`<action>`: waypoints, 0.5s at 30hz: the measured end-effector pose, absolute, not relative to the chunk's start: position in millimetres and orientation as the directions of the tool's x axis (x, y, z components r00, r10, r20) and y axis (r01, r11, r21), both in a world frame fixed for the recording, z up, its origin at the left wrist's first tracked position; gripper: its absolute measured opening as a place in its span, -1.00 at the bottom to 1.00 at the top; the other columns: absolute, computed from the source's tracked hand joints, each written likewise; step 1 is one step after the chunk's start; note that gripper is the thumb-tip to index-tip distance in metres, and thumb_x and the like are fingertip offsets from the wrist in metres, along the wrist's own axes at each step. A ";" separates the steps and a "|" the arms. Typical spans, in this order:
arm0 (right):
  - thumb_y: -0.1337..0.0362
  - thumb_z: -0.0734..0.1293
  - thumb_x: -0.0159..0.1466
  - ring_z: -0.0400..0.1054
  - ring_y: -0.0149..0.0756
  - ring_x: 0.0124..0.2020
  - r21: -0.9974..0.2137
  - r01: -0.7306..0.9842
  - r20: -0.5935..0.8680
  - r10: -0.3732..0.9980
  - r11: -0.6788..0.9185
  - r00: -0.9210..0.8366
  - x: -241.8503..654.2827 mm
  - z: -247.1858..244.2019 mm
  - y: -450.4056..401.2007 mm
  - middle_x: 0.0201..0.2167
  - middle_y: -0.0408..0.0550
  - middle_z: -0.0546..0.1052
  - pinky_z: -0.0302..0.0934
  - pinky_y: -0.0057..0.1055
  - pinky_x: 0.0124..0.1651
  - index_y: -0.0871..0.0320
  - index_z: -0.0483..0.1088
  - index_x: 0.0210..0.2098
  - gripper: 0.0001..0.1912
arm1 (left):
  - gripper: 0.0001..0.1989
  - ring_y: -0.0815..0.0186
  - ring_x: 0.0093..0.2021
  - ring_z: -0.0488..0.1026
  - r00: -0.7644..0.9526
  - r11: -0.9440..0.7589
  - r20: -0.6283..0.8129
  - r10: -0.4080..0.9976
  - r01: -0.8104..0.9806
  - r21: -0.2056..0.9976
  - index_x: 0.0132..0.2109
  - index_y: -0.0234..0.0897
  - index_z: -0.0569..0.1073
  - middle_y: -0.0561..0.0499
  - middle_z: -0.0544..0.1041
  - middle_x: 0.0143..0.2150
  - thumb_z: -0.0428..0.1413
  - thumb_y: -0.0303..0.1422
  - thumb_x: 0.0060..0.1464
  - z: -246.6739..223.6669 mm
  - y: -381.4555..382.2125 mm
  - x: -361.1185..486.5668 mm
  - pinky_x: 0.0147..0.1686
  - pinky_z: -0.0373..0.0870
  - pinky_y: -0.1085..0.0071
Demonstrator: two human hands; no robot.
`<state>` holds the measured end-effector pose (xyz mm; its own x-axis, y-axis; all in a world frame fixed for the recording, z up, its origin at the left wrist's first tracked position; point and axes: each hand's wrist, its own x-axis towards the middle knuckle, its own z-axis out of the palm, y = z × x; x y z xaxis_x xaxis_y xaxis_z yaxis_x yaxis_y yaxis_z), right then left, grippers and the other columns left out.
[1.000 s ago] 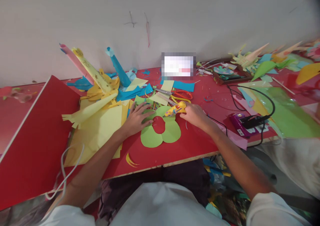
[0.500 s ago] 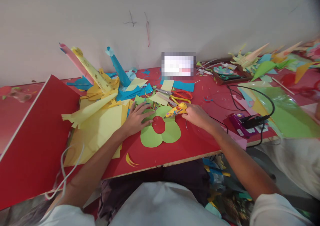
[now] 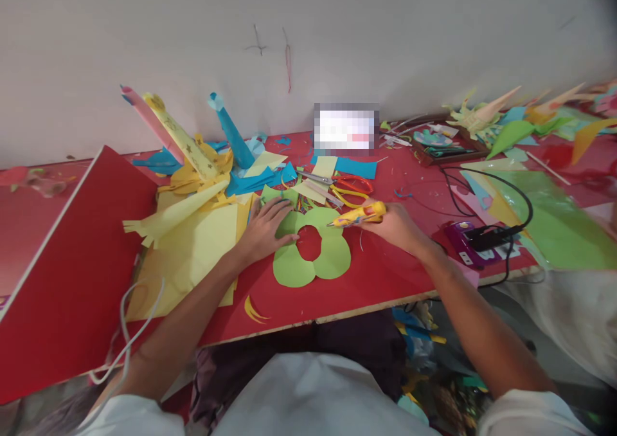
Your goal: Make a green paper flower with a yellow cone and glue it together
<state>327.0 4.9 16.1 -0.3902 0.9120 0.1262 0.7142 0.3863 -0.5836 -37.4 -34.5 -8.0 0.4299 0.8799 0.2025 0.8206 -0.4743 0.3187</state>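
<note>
A green paper flower (image 3: pixel 332 254) with a round hole in its middle lies flat on the red tabletop. My left hand (image 3: pixel 267 229) rests on its upper left petal, fingers stretched out and the thumb beside the hole. In my right hand (image 3: pixel 396 227) is a yellow hot glue gun (image 3: pixel 359 215), its nozzle pointing left over the upper right part of the flower. Whether the nozzle touches the paper I cannot tell. Just beyond the flower lie scissors with red handles (image 3: pixel 355 184) and another pair with yellow handles (image 3: pixel 349 197), among paper scraps.
Yellow paper sheets (image 3: pixel 193 246) lie left of the flower, with rolled paper cones (image 3: pixel 231 134) behind them. A red board (image 3: pixel 77 275) stands at far left. A purple power strip (image 3: pixel 463 243) with black cables sits at right, near a green sheet (image 3: pixel 559 211). A screen (image 3: pixel 344 129) leans on the wall.
My right hand has drawn the glue gun slightly right, and the gun now lies more level. My left hand stays on the flower. The whole view has shifted a little.
</note>
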 end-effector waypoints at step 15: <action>0.31 0.17 0.42 0.45 0.19 0.16 -0.292 0.875 0.288 0.908 0.386 -0.304 402.9 -11.7 -15.5 0.12 0.23 0.56 0.38 0.12 0.20 0.10 0.27 0.41 -0.42 | -0.49 -0.05 0.53 0.27 0.392 -0.461 0.251 0.885 0.810 0.361 0.23 -0.16 0.45 -0.18 0.49 0.42 0.32 -0.10 0.23 -9.2 -32.1 -36.9 0.60 -0.25 -0.23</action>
